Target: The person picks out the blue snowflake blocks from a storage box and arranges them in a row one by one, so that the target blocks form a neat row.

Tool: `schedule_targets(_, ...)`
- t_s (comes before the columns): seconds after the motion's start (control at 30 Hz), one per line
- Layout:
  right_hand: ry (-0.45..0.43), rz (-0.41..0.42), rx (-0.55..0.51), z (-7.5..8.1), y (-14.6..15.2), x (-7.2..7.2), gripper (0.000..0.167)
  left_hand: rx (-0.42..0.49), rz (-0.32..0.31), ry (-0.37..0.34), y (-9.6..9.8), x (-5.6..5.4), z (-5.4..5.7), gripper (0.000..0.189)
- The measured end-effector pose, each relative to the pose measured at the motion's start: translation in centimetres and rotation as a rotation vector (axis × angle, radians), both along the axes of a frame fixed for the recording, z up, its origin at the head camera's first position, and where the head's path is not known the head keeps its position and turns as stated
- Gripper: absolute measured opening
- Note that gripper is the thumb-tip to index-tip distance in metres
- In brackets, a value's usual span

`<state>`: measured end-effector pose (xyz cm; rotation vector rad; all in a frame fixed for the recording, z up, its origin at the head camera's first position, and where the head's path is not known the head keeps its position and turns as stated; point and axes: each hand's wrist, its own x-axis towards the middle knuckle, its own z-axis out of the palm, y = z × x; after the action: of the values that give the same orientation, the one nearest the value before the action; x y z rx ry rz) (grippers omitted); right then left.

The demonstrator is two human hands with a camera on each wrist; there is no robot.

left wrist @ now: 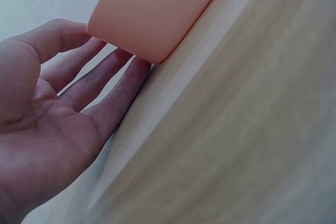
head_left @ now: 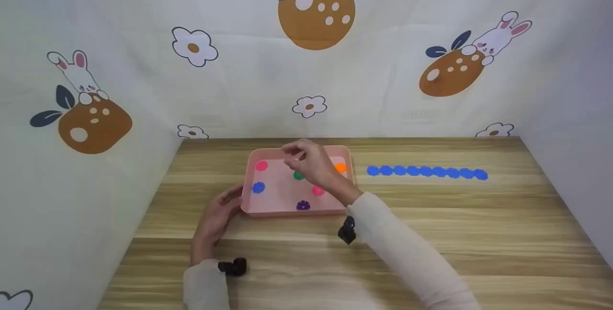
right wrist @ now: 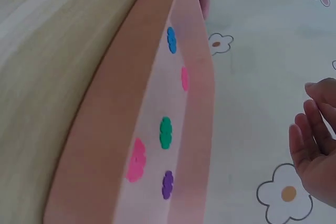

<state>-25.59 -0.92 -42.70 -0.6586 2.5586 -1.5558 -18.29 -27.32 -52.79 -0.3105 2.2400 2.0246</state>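
A shallow pink tray (head_left: pixel 282 213) holds several small scalloped discs, among them a blue disc (head_left: pixel 258 187), a purple disc (head_left: pixel 303 205) and a green disc (head_left: pixel 299 175) partly covered by my right hand. At the tray's left end, my left hand (head_left: pixel 218 216) rests its extended fingers (left wrist: pixel 118 95) against the outer wall, thumb close to the rim. My right hand (head_left: pixel 313 164) is raised over the tray's back half, fingers loosely bent. In the right wrist view its thumb and forefinger tips are close together, with nothing visible between them.
A row of joined blue discs (head_left: pixel 426 171) lies on the wooden table (head_left: pixel 431 223) right of the tray. Pink discs (head_left: pixel 261 166) and an orange disc (head_left: pixel 340 167) also lie in the tray. Printed cloth walls (head_left: pixel 249 85) enclose the table's back and sides.
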Motion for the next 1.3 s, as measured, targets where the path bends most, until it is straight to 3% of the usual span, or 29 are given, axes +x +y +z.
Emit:
schedule_targets(0.5, -0.171, 0.011, 0.065, -4.9, -6.3, 0.4, 0.032, -0.013, -0.010, 0.010, -0.4, 0.1, -0.2, 0.046)
schedule_targets(0.73, -0.273, -0.062, -0.015, -7.0, -8.1, 0.7, 0.033, 0.014, 0.011, 0.009, -0.2, 0.1, -0.2, 0.048)
schedule_targets(0.83, -0.292, -0.082, -0.035, -7.6, -8.2, 0.5, 0.036, 0.011, 0.008, 0.010, 0.0, 0.0, -0.2, 0.048)
schedule_targets(1.0, -0.276, -0.078, 0.019, -8.2, -8.2, 0.1, 0.038, 0.025, -0.004, 0.037, 0.2, 0.0, -0.3, 0.048)
schedule_targets(1.3, -0.290, -0.033, 0.084, -8.1, -8.6, -0.1, 0.039, -0.009, -0.017, 0.025, -0.2, 0.0, -0.3, 0.047)
